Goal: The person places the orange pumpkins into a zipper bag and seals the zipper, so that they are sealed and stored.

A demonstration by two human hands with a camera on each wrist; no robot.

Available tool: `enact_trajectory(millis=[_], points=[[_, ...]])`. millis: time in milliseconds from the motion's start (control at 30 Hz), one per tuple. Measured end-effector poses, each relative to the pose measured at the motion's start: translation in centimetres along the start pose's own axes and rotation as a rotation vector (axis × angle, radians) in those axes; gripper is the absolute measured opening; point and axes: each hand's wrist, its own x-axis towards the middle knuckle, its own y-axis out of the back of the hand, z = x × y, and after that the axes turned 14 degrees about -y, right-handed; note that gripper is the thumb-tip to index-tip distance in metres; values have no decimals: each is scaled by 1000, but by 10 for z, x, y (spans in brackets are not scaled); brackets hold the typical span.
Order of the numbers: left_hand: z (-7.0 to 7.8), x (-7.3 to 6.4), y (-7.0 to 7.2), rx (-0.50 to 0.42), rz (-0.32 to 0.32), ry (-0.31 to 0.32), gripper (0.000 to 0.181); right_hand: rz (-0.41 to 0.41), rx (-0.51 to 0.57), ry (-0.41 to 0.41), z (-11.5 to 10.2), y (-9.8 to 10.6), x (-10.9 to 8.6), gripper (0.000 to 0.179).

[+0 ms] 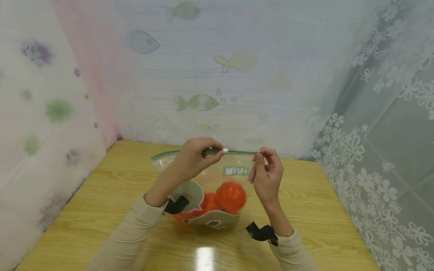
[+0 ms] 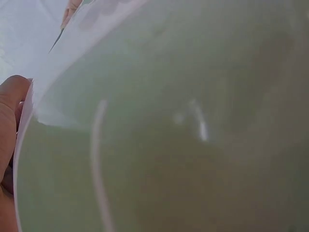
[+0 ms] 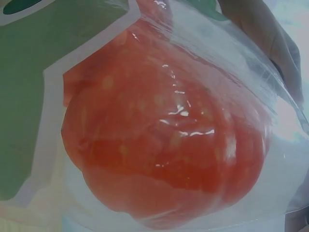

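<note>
A clear zip bag with green print and a green zip edge stands on the table. Inside it lie several orange-red, lobed round things, one of them at the right; close up in the right wrist view, one such lobed thing fills the middle. My left hand pinches the zip edge by the small white slider, thumb in front. At the top right corner of the bag, my right hand pinches the end of the zip edge. In the left wrist view the bag's green print hides most of the hand.
The yellow wood-grain table runs out around the bag. Behind it hangs a pale sheet with fish drawings. Flower-patterned sheets stand at the left and the right. Each wrist carries a black strap mount.
</note>
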Motion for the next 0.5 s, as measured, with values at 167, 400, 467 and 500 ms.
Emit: enact_trajectory(millis=[167,400,467,500], points=[[-1,-3,6,3,6,-5,6,-5,5,7,0,0,2,20],[-6,-10,13,-29,25,-12,6,-8,12,5,1,0,2,19],[-6,-12,15,-30,28,-14,6,-6,12,4,1,0,2,19],[-7,-13,16,-32,28,-13,7,-6,12,3,1,0,2,19]])
